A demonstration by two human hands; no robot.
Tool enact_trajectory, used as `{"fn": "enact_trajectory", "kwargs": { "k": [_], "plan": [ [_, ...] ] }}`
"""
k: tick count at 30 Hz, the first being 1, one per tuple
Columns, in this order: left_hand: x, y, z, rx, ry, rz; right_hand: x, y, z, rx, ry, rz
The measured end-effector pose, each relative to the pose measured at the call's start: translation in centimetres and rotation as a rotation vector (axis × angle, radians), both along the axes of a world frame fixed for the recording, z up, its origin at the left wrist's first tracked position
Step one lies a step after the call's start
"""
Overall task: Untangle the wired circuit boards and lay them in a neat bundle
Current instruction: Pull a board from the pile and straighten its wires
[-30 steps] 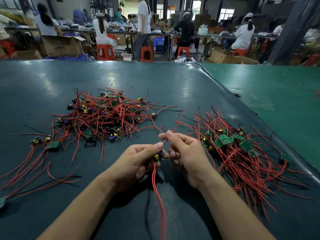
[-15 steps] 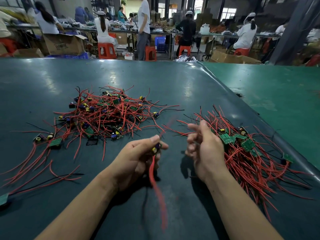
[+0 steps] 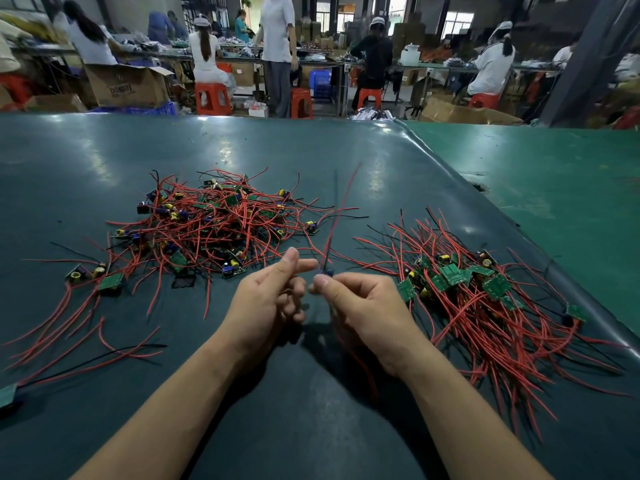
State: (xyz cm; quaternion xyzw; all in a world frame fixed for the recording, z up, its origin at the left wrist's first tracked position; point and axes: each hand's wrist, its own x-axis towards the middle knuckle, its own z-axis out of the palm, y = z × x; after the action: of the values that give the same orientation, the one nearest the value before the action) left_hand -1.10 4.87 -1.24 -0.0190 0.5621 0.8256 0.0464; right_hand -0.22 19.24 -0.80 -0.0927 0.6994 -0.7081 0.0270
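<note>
The board pinched in the right hand [image 3: 363, 306] is almost wholly hidden behind the fingertips [image 3: 322, 281]. Its wires [image 3: 341, 209], rising above that hand, are motion-blurred. Left of that hand, one loose board [image 3: 7, 394] is cut off by the frame edge.

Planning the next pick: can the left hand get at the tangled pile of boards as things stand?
Probably yes. The left hand holds nothing, its fingers relaxed, and the tangled pile lies just beyond it on the table, with nothing between. The right hand, pinching one wired board, is off to the side.
</note>
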Motion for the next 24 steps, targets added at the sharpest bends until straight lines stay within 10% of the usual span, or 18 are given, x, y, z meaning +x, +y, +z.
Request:
{"fn": "enact_trajectory", "kwargs": {
  "k": [18, 24],
  "plan": [
    [-1.4, -1.5, -0.7, -0.017, 0.059, 0.344, -1.3, 2.8, 1.9, -0.77, 0.024, -0.673],
    [-1.3, -1.4, -0.9, -0.073, 0.067, 0.331, -1.2, 2.9, 1.5, -0.641, -0.096, -0.707]
  ]
}}
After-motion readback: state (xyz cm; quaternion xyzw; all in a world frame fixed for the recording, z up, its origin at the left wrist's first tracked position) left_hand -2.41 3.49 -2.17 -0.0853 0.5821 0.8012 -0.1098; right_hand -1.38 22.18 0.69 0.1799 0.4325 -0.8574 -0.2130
